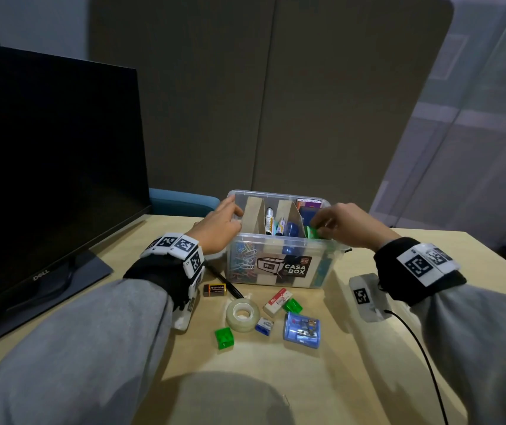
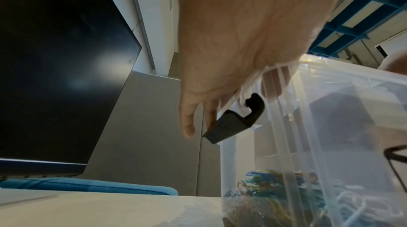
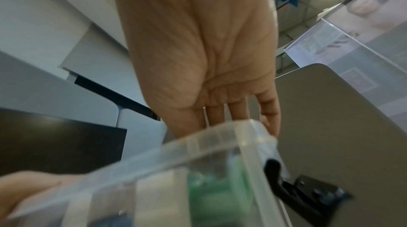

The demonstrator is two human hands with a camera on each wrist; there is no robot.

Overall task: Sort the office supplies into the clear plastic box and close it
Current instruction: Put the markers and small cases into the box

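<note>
The clear plastic box [image 1: 276,241] stands open mid-table, split by cardboard dividers, with markers [image 1: 269,223] in the middle and coloured paper clips [image 1: 242,262] at the left. My left hand [image 1: 233,216] holds the box's left rim; in the left wrist view the left hand [image 2: 231,39] has its thumb inside the box [image 2: 286,161] and its fingers outside. My right hand [image 1: 322,225] is over the right compartment and pinches a green sharpener [image 1: 312,233]. In the right wrist view the right hand [image 3: 198,56] reaches past the box's blurred rim [image 3: 209,142].
In front of the box lie a battery [image 1: 214,289], black pen [image 1: 224,280], tape roll [image 1: 242,314], eraser [image 1: 277,302], two green sharpeners [image 1: 293,305] [image 1: 224,338], a small blue box [image 1: 264,326] and a blue clear case [image 1: 302,329]. A monitor [image 1: 46,179] stands left. A white device [image 1: 366,297] lies right.
</note>
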